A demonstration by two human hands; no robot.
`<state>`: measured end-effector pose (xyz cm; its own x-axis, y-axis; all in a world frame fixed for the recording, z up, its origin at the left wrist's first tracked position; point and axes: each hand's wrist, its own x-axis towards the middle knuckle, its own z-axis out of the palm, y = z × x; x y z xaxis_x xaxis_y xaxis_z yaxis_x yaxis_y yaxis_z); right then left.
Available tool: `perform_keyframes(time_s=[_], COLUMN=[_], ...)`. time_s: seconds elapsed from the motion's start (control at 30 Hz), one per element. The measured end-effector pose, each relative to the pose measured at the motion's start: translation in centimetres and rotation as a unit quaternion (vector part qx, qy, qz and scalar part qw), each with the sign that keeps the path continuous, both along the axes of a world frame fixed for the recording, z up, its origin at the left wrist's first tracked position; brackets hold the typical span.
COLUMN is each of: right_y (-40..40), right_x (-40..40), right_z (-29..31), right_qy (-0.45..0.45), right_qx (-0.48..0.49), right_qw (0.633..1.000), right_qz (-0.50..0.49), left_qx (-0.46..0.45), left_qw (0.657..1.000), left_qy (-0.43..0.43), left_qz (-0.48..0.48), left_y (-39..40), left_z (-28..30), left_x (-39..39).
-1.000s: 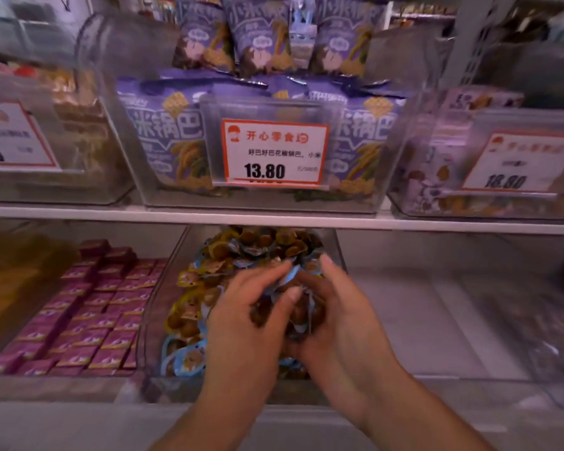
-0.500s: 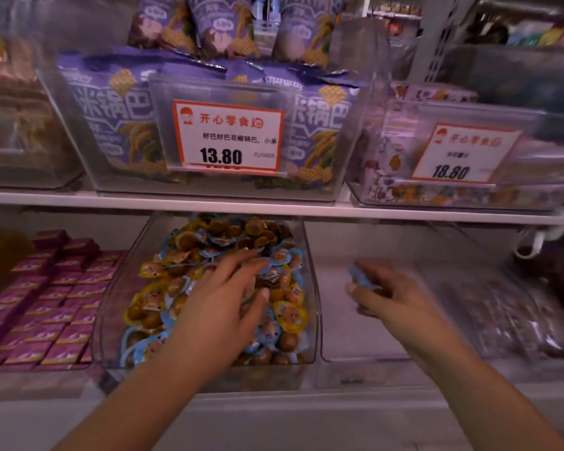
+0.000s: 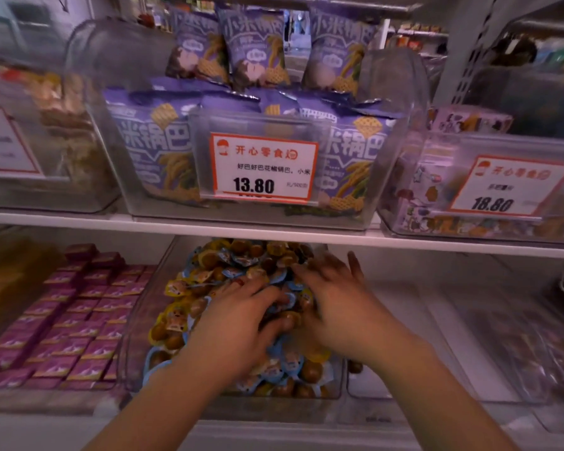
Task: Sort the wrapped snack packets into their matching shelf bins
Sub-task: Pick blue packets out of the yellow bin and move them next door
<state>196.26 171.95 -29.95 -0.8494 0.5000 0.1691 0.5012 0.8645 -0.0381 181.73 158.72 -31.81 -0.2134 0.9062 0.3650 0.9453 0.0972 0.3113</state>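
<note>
Both hands rest palm-down on the heap of small round wrapped snack packets (image 3: pixel 228 271) that fills the clear middle bin (image 3: pixel 134 340) on the lower shelf. The left hand (image 3: pixel 238 323) lies on the near centre of the heap with its fingers (image 3: pixel 267 296) spread and slightly curled, tips pressed among the blue and yellow wrappers; whether they pinch a packet cannot be told. The right hand (image 3: pixel 336 301) lies just beside it, thumb edges nearly touching, its fingers (image 3: pixel 310 271) splayed and flat, reaching toward the back of the heap, clasping nothing that shows. Motion blur softens that hand.

Packets lie under both palms, beyond the fingertips toward the rear of the bin, and nearer than the wrists along the bin's front wall. To the left of the left fingers, in the neighbouring bin, purple wrapped squares (image 3: pixel 62 323) lie in neat rows. To the right of the right fingers sits a clear bin (image 3: pixel 401 379) whose floor looks mostly bare, with one brown packet (image 3: pixel 355 366) near its front left corner.

Above the fingers, past the white shelf edge (image 3: pixel 274 234), a clear bin holds purple snack bags (image 3: pixel 150 151) behind a price card reading 13.80 (image 3: pixel 262 170). Up and to the right, another bin carries a card reading 18.80 (image 3: pixel 505 187).
</note>
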Motion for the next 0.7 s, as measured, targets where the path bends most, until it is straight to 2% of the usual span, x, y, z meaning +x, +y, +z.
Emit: perform_keyframes(time_s=[0.1,0.2,0.4,0.47,0.6,0.7], right_y=[-0.1,-0.3,-1.3,-1.5,-1.4,-2.0], right_x=[-1.2,-1.5,-1.8,-1.7,-1.4,-1.6], right_z=[-0.3,0.1,0.4,0.2,0.3,0.1], right_qy=[-0.077,-0.115,-0.094,-0.046,0.119,0.182], right_qx=[0.054,0.081,0.049,0.023,-0.060,-0.092], right_qw=[0.996,0.990,0.994,0.998,0.990,0.979], right_qz=[-0.006,0.002,0.025,0.029,0.037,0.026], left_qx=[0.033,0.035,0.098,0.129,0.155,0.130], left_qw=[0.992,0.992,0.984,0.978,0.974,0.978], left_qy=[-0.119,-0.125,-0.144,-0.157,-0.162,-0.163], left_qz=[-0.008,-0.003,0.031,0.039,0.015,-0.008], left_y=[-1.3,-2.2,-2.5,-2.5,-2.4,-2.2], left_z=[0.0,0.0,-0.2,-0.3,-0.5,-0.7], left_x=[-2.2,-3.3,-3.4,-3.2,-2.3,-1.4])
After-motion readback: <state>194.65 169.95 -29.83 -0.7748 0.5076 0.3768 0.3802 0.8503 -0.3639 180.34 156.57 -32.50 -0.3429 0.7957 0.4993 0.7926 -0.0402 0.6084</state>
